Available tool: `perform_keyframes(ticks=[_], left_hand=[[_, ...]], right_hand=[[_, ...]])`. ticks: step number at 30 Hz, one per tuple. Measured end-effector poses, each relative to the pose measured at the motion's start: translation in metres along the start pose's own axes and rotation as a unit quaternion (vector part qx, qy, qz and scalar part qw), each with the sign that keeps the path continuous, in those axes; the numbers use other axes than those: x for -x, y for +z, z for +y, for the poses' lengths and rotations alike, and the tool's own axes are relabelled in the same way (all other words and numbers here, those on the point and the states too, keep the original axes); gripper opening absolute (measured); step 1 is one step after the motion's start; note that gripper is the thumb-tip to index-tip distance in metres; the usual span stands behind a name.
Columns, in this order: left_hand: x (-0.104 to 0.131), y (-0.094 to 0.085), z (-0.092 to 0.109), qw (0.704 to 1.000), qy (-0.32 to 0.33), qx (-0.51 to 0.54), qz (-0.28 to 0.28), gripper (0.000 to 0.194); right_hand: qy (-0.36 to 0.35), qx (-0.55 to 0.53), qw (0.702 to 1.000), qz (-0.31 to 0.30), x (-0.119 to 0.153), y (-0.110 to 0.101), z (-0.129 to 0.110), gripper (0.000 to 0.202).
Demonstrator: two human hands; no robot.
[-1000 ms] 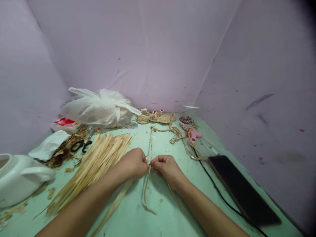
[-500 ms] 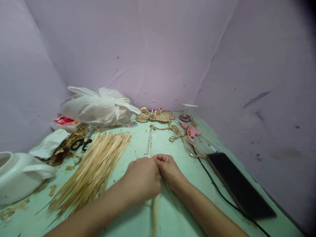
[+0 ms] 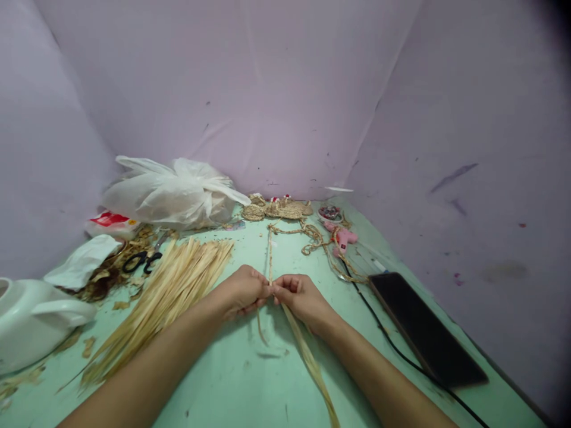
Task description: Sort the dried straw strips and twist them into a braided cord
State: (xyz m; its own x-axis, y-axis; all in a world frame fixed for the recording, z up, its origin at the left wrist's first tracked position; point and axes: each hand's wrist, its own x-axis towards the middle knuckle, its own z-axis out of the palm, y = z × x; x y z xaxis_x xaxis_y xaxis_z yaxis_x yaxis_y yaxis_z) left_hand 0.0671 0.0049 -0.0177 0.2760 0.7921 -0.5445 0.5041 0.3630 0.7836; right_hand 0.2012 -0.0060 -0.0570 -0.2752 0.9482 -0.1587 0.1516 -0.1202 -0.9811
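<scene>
My left hand (image 3: 248,291) and my right hand (image 3: 300,299) meet at the middle of the table, their fingertips pinched on the near end of a thin twisted cord (image 3: 270,252) of dried plant fibre. The cord runs straight away from me, then bends right into a loose tangle of cord (image 3: 314,239). From under my right hand a wide pale fibre strip (image 3: 307,356) trails toward me. A short narrow strand (image 3: 260,330) hangs below my left hand. Left of my hands lies a spread bundle of dry fibre strips (image 3: 173,303).
Scissors with black handles (image 3: 141,260), a white jug (image 3: 40,321) and a knotted white plastic bag (image 3: 173,193) are at the left. Woven pieces (image 3: 285,208) lie at the back. A pink glue gun (image 3: 342,239), its black cable (image 3: 388,336) and a phone (image 3: 426,327) are at the right.
My left hand has turned and drawn back left, so its fingertips now face the right hand. The wide strip has swung from hanging between the hands to under my right hand.
</scene>
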Motion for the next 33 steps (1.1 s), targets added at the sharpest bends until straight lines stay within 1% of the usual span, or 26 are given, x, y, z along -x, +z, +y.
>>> perform_keyframes(ticks=[2,3,4,6,7,8,9,10,12,14,18,20,22,24,26,27,28,29,31,32,33], left_hand=[[-0.003,0.0,-0.003,0.996,0.03,-0.065,0.048,0.016],[-0.005,0.001,-0.006,0.991,0.054,-0.101,0.075,0.016],[-0.007,0.002,-0.008,0.983,0.077,-0.132,0.1,0.017],[-0.011,0.005,-0.012,0.973,0.101,-0.165,0.126,0.016],[-0.013,0.007,-0.013,0.973,0.097,-0.165,0.129,0.015],[-0.013,0.008,-0.014,0.975,0.091,-0.158,0.126,0.015],[-0.014,0.01,-0.014,0.979,0.082,-0.145,0.122,0.015],[-0.014,0.011,-0.013,0.982,0.074,-0.128,0.118,0.015],[-0.012,0.012,-0.01,0.988,0.059,-0.086,0.115,0.017],[-0.009,0.012,-0.007,0.993,0.038,-0.035,0.102,0.02],[-0.003,0.01,-0.003,0.997,-0.003,0.068,0.04,0.02],[-0.002,0.008,-0.002,0.995,0.001,0.091,0.03,0.02],[-0.002,0.007,-0.002,0.995,0.011,0.088,0.034,0.019],[-0.002,0.005,-0.002,0.997,0.017,0.074,0.027,0.016],[-0.003,0.003,-0.002,0.998,0.019,0.063,0.006,0.014],[-0.003,0.001,-0.002,0.998,0.024,0.056,-0.004,0.013],[-0.003,-0.001,-0.001,0.998,0.03,0.048,-0.011,0.014],[-0.002,-0.003,-0.001,0.998,0.034,0.039,-0.017,0.014],[0.0,-0.007,0.0,0.999,0.035,0.02,-0.028,0.013],[0.0,-0.008,0.0,0.999,0.033,0.014,-0.033,0.013],[0.001,-0.009,0.0,0.999,0.032,0.012,-0.039,0.012]], right_hand=[[-0.046,0.123,0.991,-0.001,0.002,-0.005,0.0,0.016],[-0.078,0.204,0.976,0.01,0.004,-0.006,-0.001,0.015],[-0.11,0.288,0.951,0.023,0.006,-0.006,-0.002,0.013],[-0.158,0.436,0.885,0.044,0.012,-0.005,-0.005,0.013],[-0.166,0.488,0.855,0.051,0.015,-0.003,-0.007,0.014],[-0.164,0.524,0.834,0.059,0.018,-0.001,-0.01,0.015],[-0.155,0.548,0.819,0.07,0.021,0.002,-0.012,0.015],[-0.142,0.561,0.811,0.086,0.024,0.005,-0.014,0.016],[-0.116,0.57,0.805,0.111,0.029,0.01,-0.018,0.016],[-0.102,0.575,0.803,0.116,0.033,0.014,-0.02,0.017],[-0.119,0.595,0.787,0.112,0.04,0.022,-0.015,0.016],[-0.137,0.598,0.781,0.116,0.043,0.025,-0.011,0.016],[-0.153,0.585,0.79,0.104,0.045,0.027,-0.009,0.015],[-0.17,0.546,0.817,0.075,0.045,0.025,-0.01,0.013],[-0.183,0.482,0.856,0.038,0.044,0.018,-0.014,0.011],[-0.185,0.438,0.879,0.027,0.042,0.014,-0.016,0.014],[-0.182,0.386,0.904,0.029,0.039,0.008,-0.019,0.018],[-0.172,0.326,0.929,0.047,0.036,0.004,-0.021,0.021],[-0.126,0.188,0.967,0.117,0.028,-0.003,-0.024,0.025],[-0.087,0.117,0.979,0.143,0.023,-0.004,-0.024,0.025],[-0.039,0.048,0.988,0.144,0.019,-0.003,-0.024,0.024]])
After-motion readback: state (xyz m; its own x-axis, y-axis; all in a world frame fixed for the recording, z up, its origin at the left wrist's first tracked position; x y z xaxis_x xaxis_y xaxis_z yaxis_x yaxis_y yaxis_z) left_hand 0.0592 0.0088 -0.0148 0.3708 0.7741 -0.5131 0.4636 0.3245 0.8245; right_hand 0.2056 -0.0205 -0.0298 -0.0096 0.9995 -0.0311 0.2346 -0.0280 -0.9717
